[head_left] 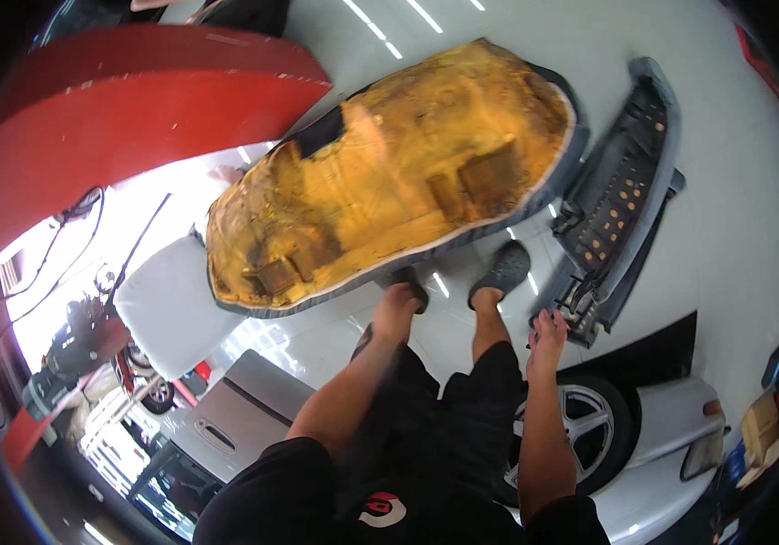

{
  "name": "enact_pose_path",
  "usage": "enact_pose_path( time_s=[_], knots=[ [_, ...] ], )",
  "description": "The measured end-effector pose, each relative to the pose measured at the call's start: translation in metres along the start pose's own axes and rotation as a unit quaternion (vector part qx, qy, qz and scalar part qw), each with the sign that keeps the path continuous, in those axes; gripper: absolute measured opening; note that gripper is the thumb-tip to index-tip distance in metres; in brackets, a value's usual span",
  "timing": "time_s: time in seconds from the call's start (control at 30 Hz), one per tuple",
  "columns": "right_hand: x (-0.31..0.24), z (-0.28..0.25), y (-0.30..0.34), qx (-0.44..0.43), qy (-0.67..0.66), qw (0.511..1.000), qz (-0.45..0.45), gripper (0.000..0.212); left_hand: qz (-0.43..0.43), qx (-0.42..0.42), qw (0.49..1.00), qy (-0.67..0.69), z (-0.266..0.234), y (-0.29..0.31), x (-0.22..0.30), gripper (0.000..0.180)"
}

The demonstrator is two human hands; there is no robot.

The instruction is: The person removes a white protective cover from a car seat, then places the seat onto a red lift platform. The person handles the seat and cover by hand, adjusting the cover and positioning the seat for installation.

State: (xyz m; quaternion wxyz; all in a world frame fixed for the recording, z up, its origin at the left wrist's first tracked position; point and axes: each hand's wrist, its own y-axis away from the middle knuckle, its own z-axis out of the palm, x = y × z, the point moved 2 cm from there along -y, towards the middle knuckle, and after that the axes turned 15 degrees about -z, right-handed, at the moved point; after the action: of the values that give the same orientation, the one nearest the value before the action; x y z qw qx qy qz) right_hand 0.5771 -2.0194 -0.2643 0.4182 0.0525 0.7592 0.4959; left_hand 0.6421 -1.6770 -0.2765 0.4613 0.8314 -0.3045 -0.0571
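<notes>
A long car seat cushion (389, 182) lies with its stained yellow foam side up and a dark grey cover around its edge. My left arm reaches forward toward its near edge. My left hand (397, 302) is just below that edge, overlapping my foot, and its fingers cannot be made out. My right hand (548, 334) is raised to the right of my legs, fingers apart and nothing seen in them. It appears near the lower end of a dark grey trim panel (625, 191) lying on the floor, apart from the cushion.
A red curved body panel (162, 109) stands at the far left. Next to the cushion is a white seat-like pad (176, 304). Silver car parts with a wheel (580, 431) are at lower right, a silver door (235, 413) at lower left. Boxes (762, 422) line the right edge.
</notes>
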Motion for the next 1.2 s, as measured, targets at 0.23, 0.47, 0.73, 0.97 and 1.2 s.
enact_pose_path(
  time_s=[0.23, 0.47, 0.73, 0.97, 1.2],
  knots=[
    [0.100, 0.205, -0.075, -0.124, -0.055, 0.981, 0.138, 0.099, -0.066, 0.189, 0.903, -0.379, -0.136, -0.067, -0.159, 0.096],
    [0.177, 0.291, -0.092, 0.012, -0.166, 0.981, 0.096, 0.100, 0.020, 0.160, 0.902, -0.401, -0.141, -0.120, -0.220, 0.083],
    [0.157, 0.263, -0.090, -0.104, -0.083, 0.990, 0.042, 0.030, 0.101, 0.229, 0.891, -0.379, -0.147, -0.107, -0.242, 0.077],
    [0.103, 0.262, -0.051, -0.099, -0.018, 0.995, 0.000, 0.023, 0.203, 0.381, 0.865, -0.255, -0.165, -0.089, -0.242, 0.056],
    [0.040, 0.276, -0.009, -0.076, 0.068, 0.993, -0.055, 0.020, 0.286, 0.360, 0.854, -0.242, -0.226, -0.065, -0.211, 0.061]
  ],
)
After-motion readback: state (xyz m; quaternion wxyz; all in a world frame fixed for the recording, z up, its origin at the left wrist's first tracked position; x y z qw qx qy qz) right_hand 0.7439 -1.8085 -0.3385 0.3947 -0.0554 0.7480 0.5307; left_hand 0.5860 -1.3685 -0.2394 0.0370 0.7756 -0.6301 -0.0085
